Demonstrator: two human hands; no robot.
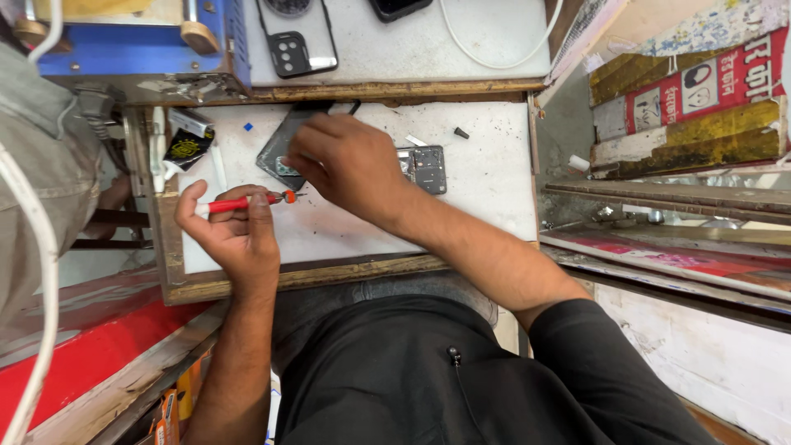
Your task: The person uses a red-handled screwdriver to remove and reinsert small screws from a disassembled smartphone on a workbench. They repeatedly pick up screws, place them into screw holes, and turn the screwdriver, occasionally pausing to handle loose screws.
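Pinching a red-handled screwdriver [243,203], the left hand [235,235] sits nearest the body, just inside the desk's [329,239] wooden front edge; its grip is closed around the handle. The tool's long axis runs roughly level across the view, tip pointing right toward the dark phone body [280,152]. Bare white desk surface lies open between the front edge and the hands, and more to the right, up to the desk's right edge. Farther out, the right hand [350,161] presses down on the phone, fingers spread over it; how tightly it grips I cannot tell. Just right of that hand lies a small grey phone part [427,169]. Beyond, a raised shelf [494,41] carries another phone [297,41] and a white cable [478,58].
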